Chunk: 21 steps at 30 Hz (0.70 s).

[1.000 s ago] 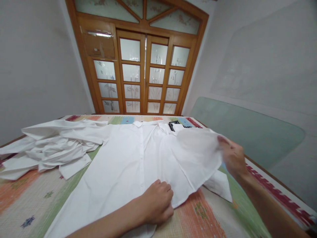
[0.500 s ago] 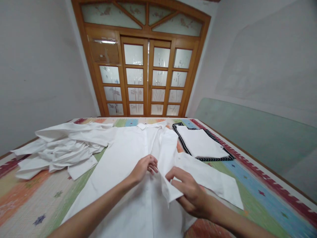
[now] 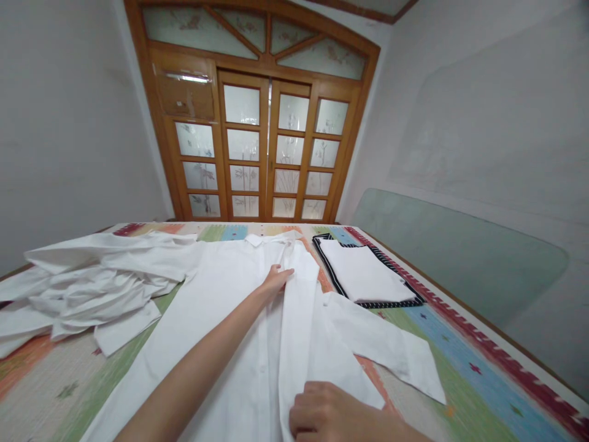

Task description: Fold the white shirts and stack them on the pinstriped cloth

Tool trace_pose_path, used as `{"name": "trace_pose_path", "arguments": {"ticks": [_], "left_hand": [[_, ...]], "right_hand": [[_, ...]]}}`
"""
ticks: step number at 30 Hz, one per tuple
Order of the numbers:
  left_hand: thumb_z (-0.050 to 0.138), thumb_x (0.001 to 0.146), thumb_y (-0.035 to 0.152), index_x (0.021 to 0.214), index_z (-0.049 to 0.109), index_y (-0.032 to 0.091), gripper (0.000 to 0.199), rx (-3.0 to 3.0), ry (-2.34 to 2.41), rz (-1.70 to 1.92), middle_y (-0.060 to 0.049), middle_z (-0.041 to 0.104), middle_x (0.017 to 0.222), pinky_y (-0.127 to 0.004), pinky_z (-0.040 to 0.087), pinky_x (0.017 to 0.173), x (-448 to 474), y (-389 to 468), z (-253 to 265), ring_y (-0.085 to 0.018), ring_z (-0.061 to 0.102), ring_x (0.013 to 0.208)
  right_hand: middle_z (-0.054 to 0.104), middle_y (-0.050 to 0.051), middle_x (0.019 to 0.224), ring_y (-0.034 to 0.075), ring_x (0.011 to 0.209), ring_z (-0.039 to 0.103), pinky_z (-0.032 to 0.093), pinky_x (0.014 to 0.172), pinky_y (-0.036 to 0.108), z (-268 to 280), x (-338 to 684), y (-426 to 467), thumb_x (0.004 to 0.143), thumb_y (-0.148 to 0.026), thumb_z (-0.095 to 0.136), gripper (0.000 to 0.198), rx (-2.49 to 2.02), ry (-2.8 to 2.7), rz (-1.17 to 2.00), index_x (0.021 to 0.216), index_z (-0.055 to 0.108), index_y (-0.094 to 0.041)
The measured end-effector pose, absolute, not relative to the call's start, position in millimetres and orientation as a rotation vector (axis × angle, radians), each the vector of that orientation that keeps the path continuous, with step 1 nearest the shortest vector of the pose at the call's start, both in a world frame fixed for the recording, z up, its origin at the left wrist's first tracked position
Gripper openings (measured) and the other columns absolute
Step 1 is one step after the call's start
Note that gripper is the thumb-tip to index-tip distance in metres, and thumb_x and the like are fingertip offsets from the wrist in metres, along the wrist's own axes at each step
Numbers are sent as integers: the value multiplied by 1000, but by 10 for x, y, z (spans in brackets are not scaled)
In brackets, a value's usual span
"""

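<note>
Shirt (image 3: 230, 294) lies spread centrally in the head view; since the previous frame the left hand (image 3: 277, 281) has moved nearer the collar (image 3: 254, 240), its grip unclear, and the right hand (image 3: 322, 412), gripping the folded edge (image 3: 297, 331), nearer the camera. Patterned cloth (image 3: 464, 362) spans from sleeve (image 3: 381, 337) to red border (image 3: 524, 371).

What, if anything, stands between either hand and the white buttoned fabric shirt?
Nothing visible. The left hand meets the white buttoned fabric shirt below its collar, the right hand lower down; the folded black-and-white fabric rectangle lies apart, off to the right.
</note>
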<state>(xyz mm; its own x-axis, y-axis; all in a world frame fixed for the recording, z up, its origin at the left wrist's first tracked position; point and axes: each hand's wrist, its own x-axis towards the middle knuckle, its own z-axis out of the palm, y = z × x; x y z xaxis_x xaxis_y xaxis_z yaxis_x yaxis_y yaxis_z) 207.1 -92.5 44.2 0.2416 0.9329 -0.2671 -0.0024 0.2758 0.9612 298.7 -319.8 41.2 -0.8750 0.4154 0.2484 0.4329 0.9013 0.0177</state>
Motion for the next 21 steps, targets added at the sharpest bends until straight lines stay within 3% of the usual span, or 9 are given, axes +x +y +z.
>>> {"name": "trace_pose_path", "arguments": {"ticks": [5,8,10,16,21], "left_hand": [[72,70,15,114,50,16,49,1098,1125,1000,5,54,68,-20,37,53,2038,-747,421,-8,48,54],[69,68,15,114,49,20,50,1076,1120,1074,7,53,67,-19,37,55,1854,-664,437,-8,49,56],[65,67,16,115,50,22,50,1070,1124,1119,7,54,68,-19,36,53,1698,-618,418,-9,50,56],[64,61,20,100,63,20,40,1181,1134,1226,6,53,67,-19,34,48,1351,-580,195,-8,46,53],[68,61,30,84,70,16,27,1216,1027,1224,2,60,70,-18,36,47,1293,-614,90,-8,48,54]], "right_hand": [[60,-5,63,12,56,54,45,60,25,387,3082,-3232,102,-33,38,35,-763,-2803,257,72,54,-25],[66,-3,74,15,71,61,47,68,26,578,3302,-3227,97,-34,49,27,-808,-2791,469,73,58,-25],[68,-1,82,16,79,63,47,73,27,723,3534,-3172,93,-38,52,21,-1069,-2622,530,80,62,-25],[67,10,98,26,93,64,48,82,39,622,4392,-2860,94,-37,43,28,-2139,-2082,8,91,64,-19],[63,16,113,30,99,64,48,80,40,252,4774,-2795,93,-36,41,32,-2435,-1857,-109,106,61,-16]]}}
